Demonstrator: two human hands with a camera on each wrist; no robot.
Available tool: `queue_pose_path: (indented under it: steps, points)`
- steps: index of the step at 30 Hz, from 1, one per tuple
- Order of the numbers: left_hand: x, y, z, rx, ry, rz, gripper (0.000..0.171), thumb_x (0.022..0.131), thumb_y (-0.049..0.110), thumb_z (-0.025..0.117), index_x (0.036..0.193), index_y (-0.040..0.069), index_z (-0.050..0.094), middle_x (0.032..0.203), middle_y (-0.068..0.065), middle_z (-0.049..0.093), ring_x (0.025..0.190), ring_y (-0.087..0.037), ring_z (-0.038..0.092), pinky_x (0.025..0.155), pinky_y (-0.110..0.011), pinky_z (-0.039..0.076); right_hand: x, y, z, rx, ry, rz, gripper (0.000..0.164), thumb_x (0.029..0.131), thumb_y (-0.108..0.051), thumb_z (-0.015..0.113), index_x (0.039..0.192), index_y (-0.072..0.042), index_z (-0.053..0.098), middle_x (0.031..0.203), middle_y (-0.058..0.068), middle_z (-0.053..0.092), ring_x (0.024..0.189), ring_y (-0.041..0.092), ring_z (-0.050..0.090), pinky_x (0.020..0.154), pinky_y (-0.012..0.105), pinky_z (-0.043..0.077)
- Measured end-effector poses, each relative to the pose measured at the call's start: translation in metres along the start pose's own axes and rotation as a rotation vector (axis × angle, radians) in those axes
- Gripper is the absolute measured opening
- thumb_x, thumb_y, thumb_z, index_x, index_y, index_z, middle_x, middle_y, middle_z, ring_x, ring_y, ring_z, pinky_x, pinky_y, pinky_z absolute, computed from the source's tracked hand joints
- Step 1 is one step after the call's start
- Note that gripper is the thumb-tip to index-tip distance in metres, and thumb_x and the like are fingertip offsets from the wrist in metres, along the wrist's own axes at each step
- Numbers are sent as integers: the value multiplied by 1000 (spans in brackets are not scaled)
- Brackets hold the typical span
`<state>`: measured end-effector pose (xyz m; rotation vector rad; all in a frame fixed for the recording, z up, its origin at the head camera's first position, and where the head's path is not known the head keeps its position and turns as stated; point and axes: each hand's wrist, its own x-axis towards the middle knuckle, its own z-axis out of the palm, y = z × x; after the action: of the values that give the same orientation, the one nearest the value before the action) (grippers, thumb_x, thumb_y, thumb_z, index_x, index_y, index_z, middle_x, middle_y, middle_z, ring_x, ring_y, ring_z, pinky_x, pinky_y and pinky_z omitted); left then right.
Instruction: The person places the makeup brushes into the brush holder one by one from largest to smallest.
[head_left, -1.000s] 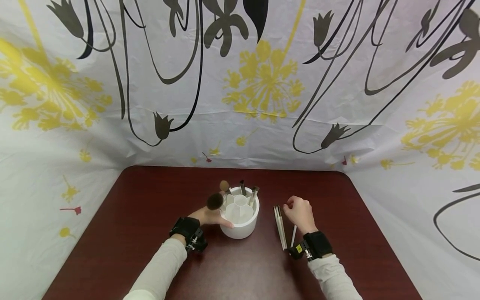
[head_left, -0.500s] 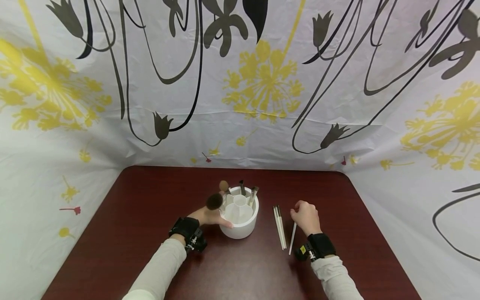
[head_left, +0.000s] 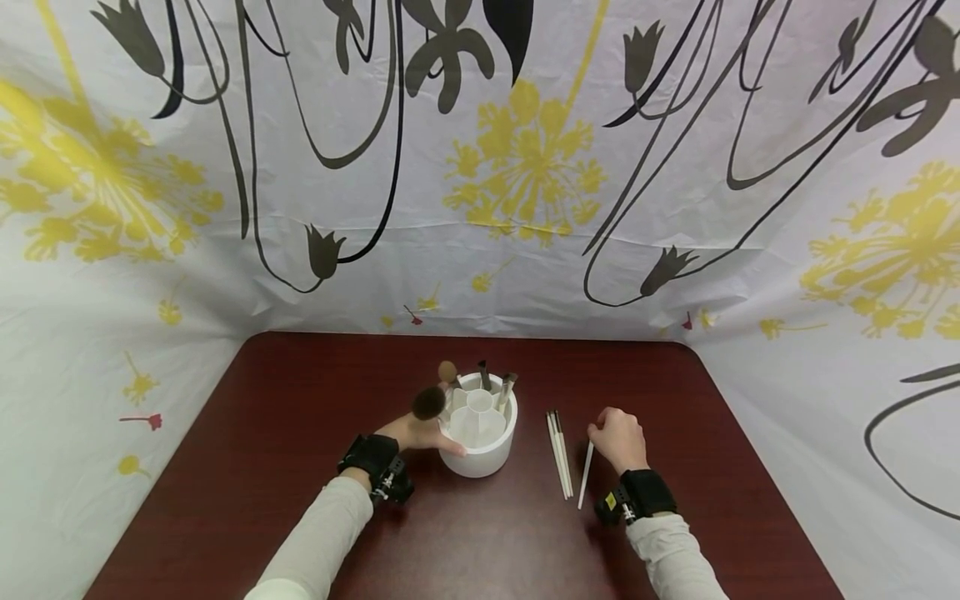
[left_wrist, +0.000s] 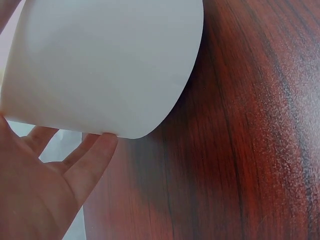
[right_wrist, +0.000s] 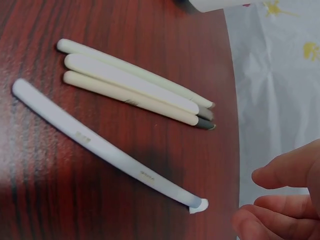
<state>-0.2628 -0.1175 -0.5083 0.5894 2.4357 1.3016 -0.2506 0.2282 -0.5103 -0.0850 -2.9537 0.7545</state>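
My left hand [head_left: 420, 433] holds the white round brush organizer [head_left: 487, 460] by its left side, with the thumb near the front rim. In the left wrist view its fingertips touch the organizer's smooth wall [left_wrist: 105, 65]. Several makeup brushes stand in the divided compartments, among them a big dark fluffy brush [head_left: 429, 403] and a tan-headed brush [head_left: 447, 372]. My right hand [head_left: 621, 437] is just beyond the upper end of a single white slim stick with a white tip [right_wrist: 107, 150]. Its fingers are loosely bent and apart from the stick in the right wrist view, holding nothing.
Three pale-handled slim brushes [head_left: 559, 457] lie side by side between the organizer and the single stick. The dark red wooden table [head_left: 315, 383] ends at a white patterned cloth [head_left: 480, 283] behind and at both sides.
My right hand has moved to the right and slightly nearer, away from the three brushes, uncovering more of the single white stick. The left hand and the organizer have stayed in place.
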Motion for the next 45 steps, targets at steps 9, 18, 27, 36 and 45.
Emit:
queue_pose_path:
  steps: [9,18,27,36,45]
  points:
    - [0,0,0,-2,1,23,127,56,38,84,140,-10,2,145,-29,12,130,-38,21,105,-54,18,-2,4,5,-10,2,16,17,81,-15,62,70,-3,55,57,4,48,48,17,42,45,28,30]
    - [0,1,0,22,4,14,125,57,35,84,139,-10,2,145,-29,12,130,-39,22,105,-53,19,-7,7,12,-5,-13,23,25,78,-14,63,60,-8,47,51,1,40,46,16,39,43,28,28]
    - [2,0,0,37,15,25,124,57,34,84,139,-11,3,145,-30,12,131,-39,21,105,-53,19,-11,6,20,-31,-44,49,26,76,-13,64,58,-7,45,52,3,42,46,17,42,43,28,32]
    - [1,0,0,33,13,22,124,57,33,84,139,-11,2,144,-30,13,130,-39,22,105,-53,20,-13,7,27,-57,-72,91,29,74,-16,66,57,-8,44,52,1,39,47,17,41,43,29,32]
    - [1,-2,0,22,3,-33,130,53,46,84,141,-7,4,146,-26,12,131,-37,22,105,-53,19,-13,11,33,-50,-83,85,30,74,-13,62,55,-10,41,50,0,36,45,16,39,43,28,30]
